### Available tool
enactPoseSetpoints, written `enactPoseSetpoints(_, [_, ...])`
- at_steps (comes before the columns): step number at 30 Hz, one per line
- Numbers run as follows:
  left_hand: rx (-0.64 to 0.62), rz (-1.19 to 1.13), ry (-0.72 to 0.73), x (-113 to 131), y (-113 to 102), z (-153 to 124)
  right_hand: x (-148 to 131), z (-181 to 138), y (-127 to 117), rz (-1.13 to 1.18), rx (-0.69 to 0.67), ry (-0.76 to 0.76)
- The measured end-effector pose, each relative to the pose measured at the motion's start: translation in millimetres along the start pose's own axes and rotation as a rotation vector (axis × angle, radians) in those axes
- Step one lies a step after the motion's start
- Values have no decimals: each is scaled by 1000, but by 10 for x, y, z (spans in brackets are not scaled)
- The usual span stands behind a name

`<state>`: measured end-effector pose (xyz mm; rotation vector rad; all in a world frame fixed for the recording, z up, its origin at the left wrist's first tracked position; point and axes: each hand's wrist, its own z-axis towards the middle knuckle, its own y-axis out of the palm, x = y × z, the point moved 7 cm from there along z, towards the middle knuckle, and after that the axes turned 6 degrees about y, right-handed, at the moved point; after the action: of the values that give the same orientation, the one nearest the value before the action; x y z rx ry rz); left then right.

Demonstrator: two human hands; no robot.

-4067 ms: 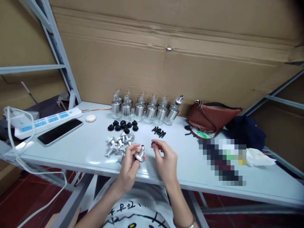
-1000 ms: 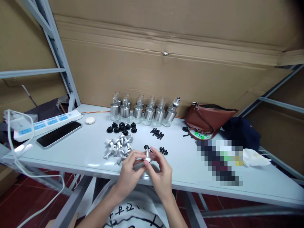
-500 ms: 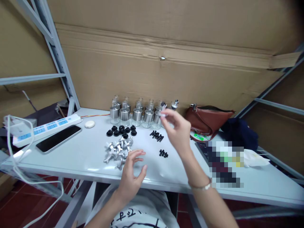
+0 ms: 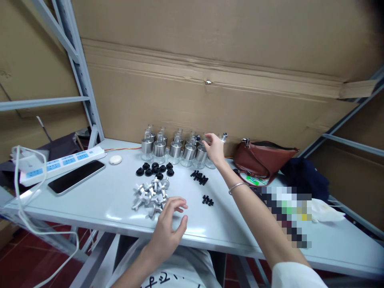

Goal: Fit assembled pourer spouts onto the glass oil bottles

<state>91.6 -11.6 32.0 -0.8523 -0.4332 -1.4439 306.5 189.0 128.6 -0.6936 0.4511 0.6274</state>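
The right hand, which held a small metal cap at the frame's centre a moment ago, has reached up to the row of glass bottles, fingers curled on one; what it grips I cannot tell. The left hand hovers empty, fingers spread, just beside the silver caps

1. Two hands: the left hand at 6 o'clock, the right hand at 12 o'clock.
2. One row of glass bottles with metal collars at 12 o'clock; exact number hard to tell, about a dozen.
3. Eight black caps.
4. One heap of silver spouts, uncountable.
5. Two clusters of small black plugs.
6. One phone, one power strip, one brown bag.
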Motion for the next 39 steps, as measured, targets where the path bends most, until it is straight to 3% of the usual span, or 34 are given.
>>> enactPoseSetpoints(10, [-32, 42, -18, 11, 1, 10, -42, -22, 112, -256, -106, -38])
enactPoseSetpoints(20, [-111, 67, -34, 36, 32, 15, -77, 296, 427, -627, -498, 10])
enactPoseSetpoints(24, [-141, 62, -29, 40, 42, 34, -5, 341, 531, -723, -580, 29])
enactPoseSetpoints(33, [-153, 34, -81, 30, 49, 36, -123, 322, 299, -737, -444, -27])
enactPoseSetpoints(39, [-79, 11, -35, 17, 31, 20, -531, 510, -165, -664, -240, -104])
